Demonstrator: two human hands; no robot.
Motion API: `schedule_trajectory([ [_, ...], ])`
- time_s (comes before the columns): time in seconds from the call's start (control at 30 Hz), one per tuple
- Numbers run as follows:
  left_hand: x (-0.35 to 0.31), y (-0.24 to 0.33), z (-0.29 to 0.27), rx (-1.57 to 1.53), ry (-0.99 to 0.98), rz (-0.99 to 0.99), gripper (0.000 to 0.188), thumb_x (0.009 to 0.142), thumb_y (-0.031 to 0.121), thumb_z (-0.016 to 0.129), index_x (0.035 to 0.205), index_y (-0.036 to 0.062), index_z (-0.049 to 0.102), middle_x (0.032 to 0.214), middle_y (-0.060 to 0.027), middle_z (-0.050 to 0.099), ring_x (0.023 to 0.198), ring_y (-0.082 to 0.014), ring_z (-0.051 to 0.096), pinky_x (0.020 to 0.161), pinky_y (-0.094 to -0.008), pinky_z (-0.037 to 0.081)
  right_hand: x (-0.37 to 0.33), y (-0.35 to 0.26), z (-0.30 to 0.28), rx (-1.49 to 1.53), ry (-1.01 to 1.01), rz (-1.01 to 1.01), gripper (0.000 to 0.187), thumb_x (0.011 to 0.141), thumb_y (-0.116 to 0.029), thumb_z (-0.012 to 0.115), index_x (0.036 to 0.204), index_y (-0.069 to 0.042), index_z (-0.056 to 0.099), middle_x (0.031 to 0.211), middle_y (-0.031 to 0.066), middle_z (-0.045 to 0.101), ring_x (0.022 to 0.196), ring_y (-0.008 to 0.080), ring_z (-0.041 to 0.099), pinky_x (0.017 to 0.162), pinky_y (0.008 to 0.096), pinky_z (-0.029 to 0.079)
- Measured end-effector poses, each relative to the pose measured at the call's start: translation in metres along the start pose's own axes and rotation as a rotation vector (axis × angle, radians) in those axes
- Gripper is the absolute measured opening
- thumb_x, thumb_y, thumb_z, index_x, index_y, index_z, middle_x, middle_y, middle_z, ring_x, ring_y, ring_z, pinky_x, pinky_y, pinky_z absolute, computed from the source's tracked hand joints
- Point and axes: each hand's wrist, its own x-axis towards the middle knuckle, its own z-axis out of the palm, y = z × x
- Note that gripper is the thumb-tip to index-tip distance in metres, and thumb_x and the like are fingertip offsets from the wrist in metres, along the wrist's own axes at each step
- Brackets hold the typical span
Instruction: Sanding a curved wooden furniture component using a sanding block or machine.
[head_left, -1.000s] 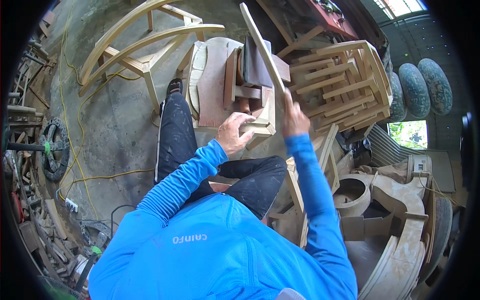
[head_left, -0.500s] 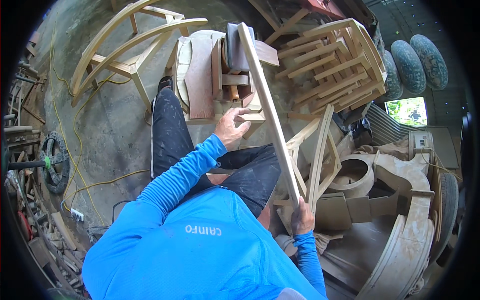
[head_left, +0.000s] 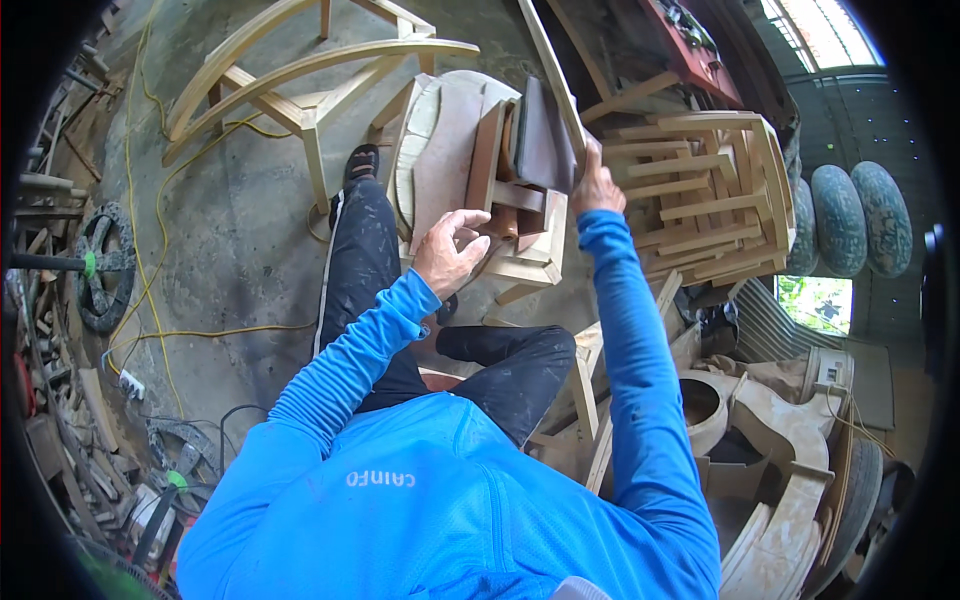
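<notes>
My right hand (head_left: pixel 597 188) is closed round the near end of a long, narrow wooden strip (head_left: pixel 555 72), which points away from me past the top edge. My left hand (head_left: pixel 450 252) holds nothing; its fingers are bent and apart, close to a rounded brown wooden handle (head_left: pixel 508 224). That handle sticks out of a wooden frame (head_left: pixel 484 165) on a low work stand. A dark grey flat pad (head_left: pixel 543 140) stands upright on the frame, beside the strip. Under my left hand lies a broad curved reddish-brown board (head_left: pixel 446 150).
A curved wooden frame on legs (head_left: pixel 312 100) stands at the far left. Slatted wooden frames (head_left: pixel 715 200) are stacked on the right, with dark inner tubes (head_left: pixel 838 220) behind. Yellow cords (head_left: pixel 215 332) cross the concrete floor (head_left: pixel 262 255). Scrap wood (head_left: pixel 70 440) lines the left side.
My right hand has moved forward from low on the right, carrying the strip away from me beside the pad. My left hand has come off the stand's wooden edge.
</notes>
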Motion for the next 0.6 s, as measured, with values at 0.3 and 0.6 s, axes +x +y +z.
schedule_trajectory([
  [0.3,-0.011,0.008,0.026,0.002,-0.075,0.019,0.039,0.095,0.015,0.071,0.132,0.0042,0.064,0.123,-0.0089,0.069,0.104,-0.0169,0.067,0.093,-0.0339,0.055,-0.121,0.032,-0.041,-0.121,0.108,-0.229,0.082,0.084,0.000,0.058,0.158,-0.029,0.038,0.097,0.0169,0.063,0.073,0.0402,0.068,0.064,0.0510,0.058],
  [0.6,-0.037,0.030,0.104,-0.216,-0.233,-0.230,0.078,0.088,0.041,0.080,0.146,0.0034,0.044,0.128,-0.0199,0.062,0.124,-0.0301,0.060,0.102,-0.0477,0.052,-0.464,0.076,-0.062,0.224,0.050,-0.061,0.082,0.077,0.004,0.067,0.154,-0.014,0.046,0.089,0.0161,0.059,0.072,0.0385,0.059,0.061,0.0488,0.046],
])
